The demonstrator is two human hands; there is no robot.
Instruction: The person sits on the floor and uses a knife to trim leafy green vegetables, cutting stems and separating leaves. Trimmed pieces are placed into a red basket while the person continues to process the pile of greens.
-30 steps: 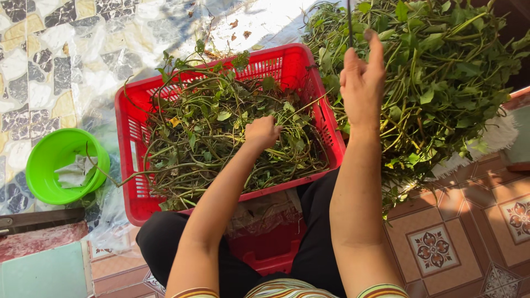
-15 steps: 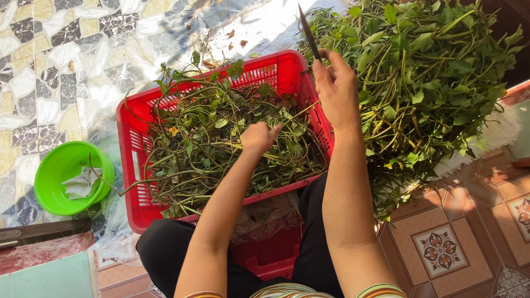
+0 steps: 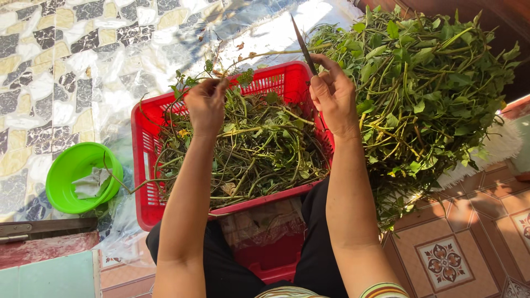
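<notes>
A person sits on the floor with a red basket [image 3: 144, 165] in front of their knees. The basket is full of green stems and leaves [image 3: 248, 154]. The left hand [image 3: 205, 105] is up over the basket, and its fingers pinch a long thin stem [image 3: 265, 54]. The stem runs across to the right hand [image 3: 333, 95]. The right hand's fingers are curled tight around a knife [image 3: 302, 41], and the blade points up and away. The blade touches the stem near the right hand. A big pile of leafy greens [image 3: 436, 94] lies just beside the basket on the right. A green bowl [image 3: 69, 171] sits on the left, on a plastic sheet [image 3: 83, 60].
</notes>
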